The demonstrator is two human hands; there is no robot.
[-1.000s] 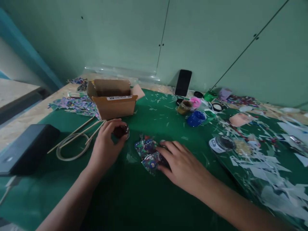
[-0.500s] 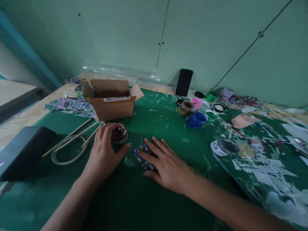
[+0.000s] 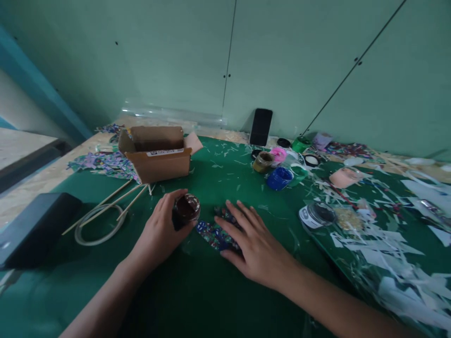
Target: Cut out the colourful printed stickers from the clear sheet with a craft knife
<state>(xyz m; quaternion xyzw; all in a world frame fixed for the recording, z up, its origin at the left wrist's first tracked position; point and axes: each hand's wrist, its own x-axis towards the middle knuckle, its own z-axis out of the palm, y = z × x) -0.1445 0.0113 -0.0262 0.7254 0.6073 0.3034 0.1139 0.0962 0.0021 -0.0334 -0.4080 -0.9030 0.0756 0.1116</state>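
My left hand (image 3: 160, 225) is closed around a small open glass jar (image 3: 188, 209) of dark reddish-brown paint, thumb on the near side. The jar looks upright, low over the green mat or on it; I cannot tell which. Just to its right lies a dark, speckled, many-coloured flat piece (image 3: 213, 235) with a blue and white end. My right hand (image 3: 255, 246) rests over this piece with its fingers spread, hiding part of it. A second speckled part shows beyond the index finger; whether the two are joined is unclear.
An open cardboard box (image 3: 160, 166) stands behind my left hand, near thin wooden sticks (image 3: 109, 206) and a coiled tube (image 3: 81, 230). Blue paint (image 3: 279, 178) and other open jars stand at back right. A phone (image 3: 261, 126) leans on the wall; white scraps (image 3: 384, 249) lie right.
My left hand has taken firmer hold of the brown paint jar and moved it right, nearer the speckled piece. My right hand has slid slightly right, uncovering more of that piece. The view has shifted a little.
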